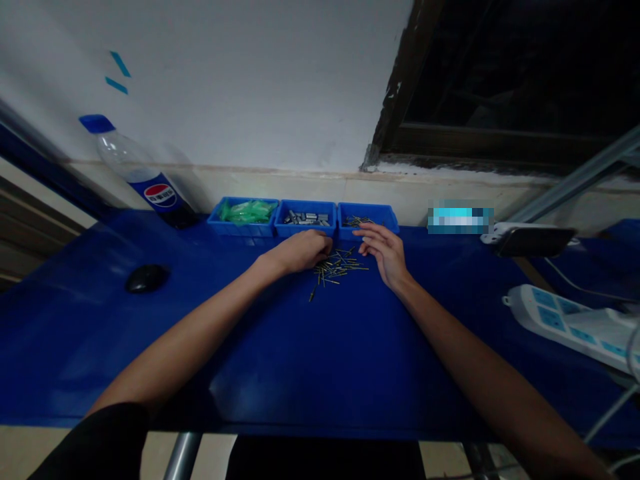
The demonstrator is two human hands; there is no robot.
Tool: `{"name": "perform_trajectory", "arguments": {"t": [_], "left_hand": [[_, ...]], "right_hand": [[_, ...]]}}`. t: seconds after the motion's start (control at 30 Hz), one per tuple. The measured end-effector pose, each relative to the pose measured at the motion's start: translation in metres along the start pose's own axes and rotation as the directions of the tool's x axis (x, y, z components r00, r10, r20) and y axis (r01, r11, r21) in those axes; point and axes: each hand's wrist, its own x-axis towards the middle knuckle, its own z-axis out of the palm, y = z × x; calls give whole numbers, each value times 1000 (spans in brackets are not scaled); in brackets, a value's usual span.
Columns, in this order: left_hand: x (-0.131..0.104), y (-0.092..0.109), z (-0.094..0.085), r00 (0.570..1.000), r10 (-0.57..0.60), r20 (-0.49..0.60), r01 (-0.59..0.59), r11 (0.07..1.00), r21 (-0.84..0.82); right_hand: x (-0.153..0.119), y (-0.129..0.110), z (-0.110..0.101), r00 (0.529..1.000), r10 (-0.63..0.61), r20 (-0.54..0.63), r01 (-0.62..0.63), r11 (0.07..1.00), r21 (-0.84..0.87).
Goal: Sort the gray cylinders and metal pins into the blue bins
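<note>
On the blue tabletop lies a loose pile of thin, brassy metal pins (336, 268), one of them apart toward the front. My left hand (306, 251) reaches in at the pile's left side with its fingers curled closed; what is in them, if anything, is hidden. My right hand (385, 253) hovers at the pile's right, fingers stretched and slightly spread, holding nothing visible. Its fingertips overlap the front of the right blue bin (393, 223), which contains similar thin pins. The middle blue bin (306, 231) holds short silvery metal pieces, partly behind my left hand.
A left blue bin (243, 230) contains green plastic (250, 212). A cola bottle (155, 183) leans at the back left, above a black mouse (146, 278). On the right are a dark phone (537, 242), a white power strip (570, 323) and cables.
</note>
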Motion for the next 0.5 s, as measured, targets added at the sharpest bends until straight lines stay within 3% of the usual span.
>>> {"name": "perform_trajectory", "arguments": {"t": [0.5], "left_hand": [[-1,8,-2,997,-56,-58,60,995,84]], "right_hand": [[1,3,-2,1000,-2,19,3,999,-52]]}}
